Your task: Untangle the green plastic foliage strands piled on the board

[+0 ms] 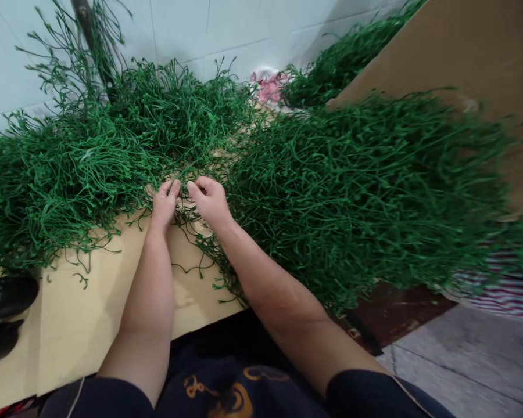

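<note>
My left hand and my right hand are close together, a small gap apart, over the cardboard. The fingers of each are pinched on a thin green stem, partly hidden by the fingers. To the left spreads a tangled pile of green stems with small forked tips, which look like artificial plant parts. A larger heap of the same stems lies against my right forearm. Loose stems are scattered around and below both hands.
Tan cardboard covers the work surface. A black object sits at the left edge. A cardboard flap rises at the right, with more stems behind it. Pink-and-white cloth lies by the tiled wall; striped cloth is lower right.
</note>
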Motion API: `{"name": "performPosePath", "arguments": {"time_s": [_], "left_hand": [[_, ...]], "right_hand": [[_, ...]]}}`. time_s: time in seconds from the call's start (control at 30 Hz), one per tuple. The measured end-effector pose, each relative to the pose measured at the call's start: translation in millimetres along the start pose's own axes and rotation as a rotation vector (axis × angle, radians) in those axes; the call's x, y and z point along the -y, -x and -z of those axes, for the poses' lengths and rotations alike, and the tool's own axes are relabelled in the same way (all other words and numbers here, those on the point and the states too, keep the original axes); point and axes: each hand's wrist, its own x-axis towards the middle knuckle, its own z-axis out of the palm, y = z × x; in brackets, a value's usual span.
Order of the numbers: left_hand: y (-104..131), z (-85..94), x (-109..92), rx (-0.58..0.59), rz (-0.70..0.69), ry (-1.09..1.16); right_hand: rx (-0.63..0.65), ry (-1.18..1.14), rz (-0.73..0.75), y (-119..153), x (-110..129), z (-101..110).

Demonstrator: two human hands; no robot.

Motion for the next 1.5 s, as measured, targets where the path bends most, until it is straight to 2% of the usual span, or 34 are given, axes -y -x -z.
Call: {"name": "performPosePath", "arguments": {"time_s": [0.13,0.27,0.37,0.5,0.6,0.67,0.77,0.93,1.03,1.1,1.2,1.3,1.4,1.5], "left_hand": [[-2,-4.0,3,-0.056,0.073,0.049],[-2,-6.4,5,-0.084,0.071,0.056],[0,-7.9,2,-0.033,0.048,0.054],[6,-8.9,-5,0.092,0.002,0.000],[8,-8.9,-6,0.106,-0.035,-0.032],[7,-9.0,-4,0.095,-0.050,-0.025],[5,-9.9,-1,0.093,-0.063,0.010],[5,-12.5,-1,0.041,-0.026,0.067],[6,-12.3,-3,0.012,0.003,0.091],[7,-10.3,-4,0.044,0.032,0.111],[8,-5.0,-7,0.186,0.071,0.122],[6,-0.9,-9,0.308,0.071,0.081],[4,0.0,-7,0.281,0.028,0.071],[2,-1.4,-2,0.228,-0.013,0.081]], "right_hand": [[0.057,-0.091,0.029,11,6,-3],[0.069,-0.123,0.013,17,12,-2],[0.065,-0.237,-0.075,15,16,2],[0.051,-0.461,-0.279,10,21,10],[0.034,-0.525,-0.374,11,23,16],[0.043,-0.494,-0.361,15,23,19],[0.094,-0.400,-0.251,25,24,23],[0.149,-0.292,-0.100,46,31,30],[0.180,-0.290,-0.069,51,33,34],[0.136,-0.338,-0.116,46,31,35],[0.056,-0.464,-0.270,33,27,35],[0.063,-0.594,-0.382,23,24,35],[0.081,-0.643,-0.387,20,23,33],[0.047,-0.635,-0.411,21,21,32]]}}
